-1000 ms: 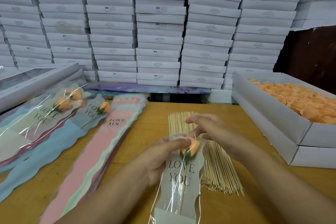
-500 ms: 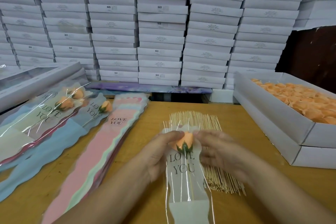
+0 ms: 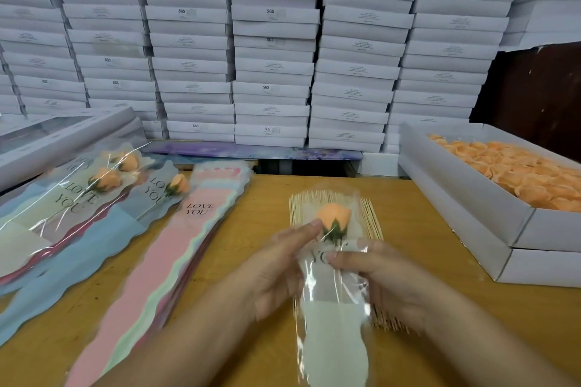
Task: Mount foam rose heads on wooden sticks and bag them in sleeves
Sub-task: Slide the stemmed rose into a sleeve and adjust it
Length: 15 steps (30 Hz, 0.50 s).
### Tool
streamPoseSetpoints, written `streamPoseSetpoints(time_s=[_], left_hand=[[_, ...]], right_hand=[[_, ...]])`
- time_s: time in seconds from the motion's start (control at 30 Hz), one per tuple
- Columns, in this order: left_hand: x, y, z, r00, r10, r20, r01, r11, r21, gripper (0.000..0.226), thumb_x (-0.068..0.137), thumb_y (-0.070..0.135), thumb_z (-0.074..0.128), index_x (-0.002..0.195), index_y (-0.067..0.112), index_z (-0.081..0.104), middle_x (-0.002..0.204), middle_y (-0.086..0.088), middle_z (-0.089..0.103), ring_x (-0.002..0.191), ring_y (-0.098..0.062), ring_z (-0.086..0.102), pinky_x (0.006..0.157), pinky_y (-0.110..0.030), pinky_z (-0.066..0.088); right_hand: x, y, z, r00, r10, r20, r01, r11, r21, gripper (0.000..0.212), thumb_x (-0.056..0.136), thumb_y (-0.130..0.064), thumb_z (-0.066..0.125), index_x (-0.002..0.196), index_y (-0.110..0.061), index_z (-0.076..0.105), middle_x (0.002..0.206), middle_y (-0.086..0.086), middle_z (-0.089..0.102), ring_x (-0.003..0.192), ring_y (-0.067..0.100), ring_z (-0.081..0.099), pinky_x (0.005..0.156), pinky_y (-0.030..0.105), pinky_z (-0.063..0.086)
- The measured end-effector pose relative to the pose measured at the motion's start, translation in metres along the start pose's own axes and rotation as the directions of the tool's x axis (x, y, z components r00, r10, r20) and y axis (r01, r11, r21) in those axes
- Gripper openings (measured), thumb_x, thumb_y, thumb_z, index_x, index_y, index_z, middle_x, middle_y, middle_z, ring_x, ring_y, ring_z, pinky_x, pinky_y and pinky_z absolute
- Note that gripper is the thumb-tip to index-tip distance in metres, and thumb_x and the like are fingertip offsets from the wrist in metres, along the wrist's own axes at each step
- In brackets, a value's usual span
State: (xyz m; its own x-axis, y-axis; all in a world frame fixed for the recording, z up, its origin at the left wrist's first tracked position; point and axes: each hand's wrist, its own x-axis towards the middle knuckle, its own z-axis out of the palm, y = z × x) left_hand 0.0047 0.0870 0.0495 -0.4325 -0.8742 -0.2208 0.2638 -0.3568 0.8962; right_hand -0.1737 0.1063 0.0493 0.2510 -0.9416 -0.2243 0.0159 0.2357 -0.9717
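Left hand (image 3: 276,264): grips the sleeve's left edge, thumb tip beside the rose.
Right hand (image 3: 377,273): pinches the sleeve from the right, below the rose.
Rose (image 3: 334,217): orange, inside the clear sleeve (image 3: 334,324), above the sticks (image 3: 371,217).
Stick inside sleeve: probably there, too blurred to confirm.
Finished roses (image 3: 103,179): left on the table (image 3: 424,229).
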Motion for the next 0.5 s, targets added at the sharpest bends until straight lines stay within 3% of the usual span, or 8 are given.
streamPoseSetpoints(time_s=[0.1,0.23,0.33,0.43,0.5], left_hand=[[-0.001,-0.005,0.001,0.998,-0.058,0.033,0.056,0.997,0.044,0.053,0.086,0.026,0.075,0.132,0.006,0.057,0.120,-0.022,0.070,0.113,-0.038,0.067,0.095,-0.049,0.056],[-0.001,-0.010,0.003,0.979,-0.157,0.128,0.140,0.981,0.136,0.032,0.078,0.020,0.081,0.107,0.007,0.077,0.103,-0.018,0.075,0.082,-0.025,0.075,0.068,-0.033,0.061],[0.000,-0.015,0.003,0.983,-0.167,0.078,0.146,0.964,0.224,0.045,0.075,0.017,0.085,0.116,0.005,0.071,0.098,-0.016,0.075,0.078,-0.023,0.073,0.069,-0.032,0.058],[0.000,-0.017,0.004,0.985,-0.159,0.067,0.140,0.964,0.228,0.021,0.083,0.006,0.077,0.104,0.006,0.073,0.086,-0.013,0.075,0.068,-0.022,0.072,0.059,-0.029,0.057],[-0.001,-0.017,0.005,0.989,-0.143,0.025,0.134,0.966,0.223,0.023,0.083,0.005,0.076,0.106,0.006,0.071,0.084,-0.014,0.075,0.065,-0.022,0.072,0.056,-0.028,0.056]], right_hand=[[0.004,-0.004,-0.009,0.996,-0.038,-0.080,0.047,0.993,0.113,0.038,0.079,-0.017,0.075,0.113,-0.002,0.069,0.102,0.018,0.076,0.085,0.025,0.075,0.064,0.030,0.060],[0.013,-0.001,-0.020,0.979,-0.050,-0.199,0.078,0.987,0.138,0.035,0.084,-0.021,0.073,0.114,-0.006,0.069,0.102,0.013,0.077,0.088,0.024,0.073,0.078,0.035,0.058],[0.016,0.001,-0.023,0.969,-0.055,-0.239,0.084,0.990,0.113,0.030,0.086,-0.022,0.073,0.113,-0.009,0.069,0.100,0.010,0.077,0.086,0.022,0.073,0.076,0.034,0.054],[0.017,0.001,-0.023,0.972,-0.057,-0.228,0.087,0.989,0.124,0.021,0.087,-0.023,0.072,0.104,-0.011,0.073,0.096,0.009,0.078,0.077,0.017,0.074,0.068,0.029,0.057],[0.017,0.001,-0.025,0.975,-0.050,-0.217,0.085,0.985,0.151,0.019,0.088,-0.023,0.071,0.102,-0.010,0.074,0.096,0.011,0.077,0.072,0.016,0.072,0.061,0.025,0.057]])
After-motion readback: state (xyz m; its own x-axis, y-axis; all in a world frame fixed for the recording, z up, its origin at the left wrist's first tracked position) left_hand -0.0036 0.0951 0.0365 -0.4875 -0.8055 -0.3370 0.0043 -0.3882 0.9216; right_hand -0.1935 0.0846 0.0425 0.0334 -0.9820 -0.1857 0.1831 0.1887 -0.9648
